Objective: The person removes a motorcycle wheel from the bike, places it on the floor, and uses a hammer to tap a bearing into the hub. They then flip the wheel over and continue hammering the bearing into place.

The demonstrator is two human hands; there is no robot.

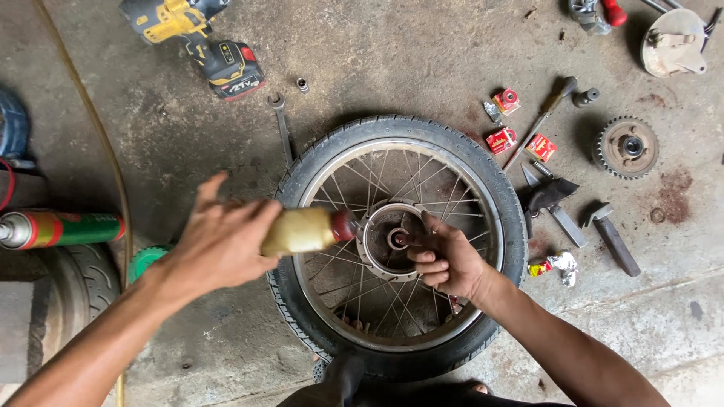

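A spoked motorcycle wheel with its black tyre (483, 173) lies flat on the concrete floor. My left hand (219, 245) grips a small yellowish squeeze bottle (302, 231) with a dark red cap, tipped sideways so the cap points at the metal hub (381, 226) in the wheel's middle. My right hand (445, 260) rests on the hub's right side, fingertips pinching a small part at the hub's central hole (398, 240). What that part is cannot be made out.
A yellow-and-black cordless driver (196, 38) lies top left, a spanner (283, 124) beside the tyre. Right of the wheel lie small red boxes (501, 139), a hammer (539, 120), a sprocket (626, 147), chisels (611, 237). A green-red spray can (60, 228) and another tyre (83, 275) lie left.
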